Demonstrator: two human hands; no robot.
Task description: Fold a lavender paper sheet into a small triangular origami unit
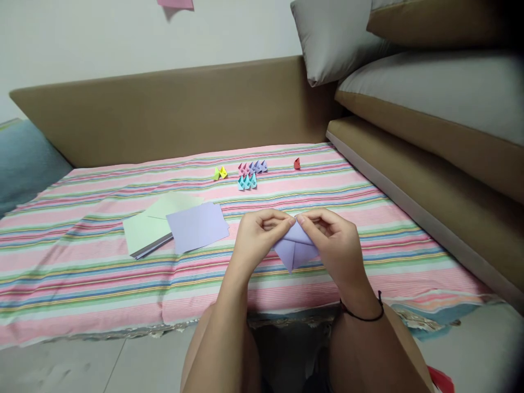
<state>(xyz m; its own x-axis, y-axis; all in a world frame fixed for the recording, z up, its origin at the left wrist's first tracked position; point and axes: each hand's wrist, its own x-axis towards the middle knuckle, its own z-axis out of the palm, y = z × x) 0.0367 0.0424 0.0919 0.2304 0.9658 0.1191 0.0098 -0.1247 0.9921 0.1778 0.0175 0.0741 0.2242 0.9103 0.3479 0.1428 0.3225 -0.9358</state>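
Observation:
A partly folded sheet of purple origami paper [295, 248] is held up between both hands, with a point facing down toward me. My left hand [262, 232] pinches its upper left edge between thumb and fingers. On the other side, my right hand [333, 237] pinches the upper right edge, the two thumb tips almost meeting at the top. Crease lines cross the paper's face. To the left of my hands lie loose purple sheets [198, 226], partly over a stack of pale green paper [149, 232].
Small folded paper pieces stand farther back: yellow [221, 172], pink [243, 168], purple [258, 166], light blue [247, 182] and one red [297, 163]. A striped cloth [102, 284] covers the surface. Stacked cushions [429, 103] border the right side; a padded backrest [184, 114] stands behind.

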